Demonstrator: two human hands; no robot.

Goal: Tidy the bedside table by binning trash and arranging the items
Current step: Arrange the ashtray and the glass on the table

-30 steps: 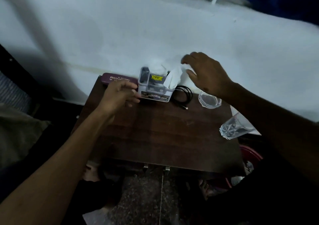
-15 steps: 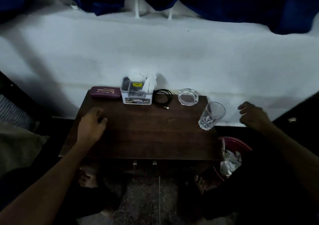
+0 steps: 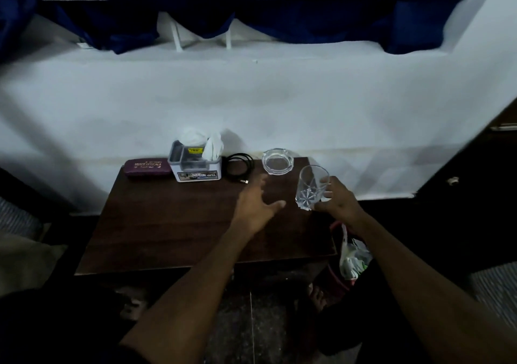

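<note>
A dark wooden bedside table (image 3: 173, 232) stands against a white wall. Along its back edge lie a maroon glasses case (image 3: 147, 167), a small white box (image 3: 195, 165) stuffed with white tissue, a coiled black cable (image 3: 240, 163) and a clear glass ashtray (image 3: 277, 160). At the table's right edge my right hand (image 3: 340, 204) grips a clear cut-glass tumbler (image 3: 311, 187), which leans slightly. My left hand (image 3: 256, 205) hovers open over the table just left of the tumbler, fingers spread, holding nothing.
A red bin (image 3: 342, 277) holding crumpled white trash sits on the floor below the table's right front corner. Dark blue curtains (image 3: 195, 8) hang above the white ledge. A striped fabric (image 3: 16, 218) lies to the left. My feet show under the table.
My right hand came in from the right and took hold of the tumbler. My left hand crossed from the table's left side to the right, beside the glass.
</note>
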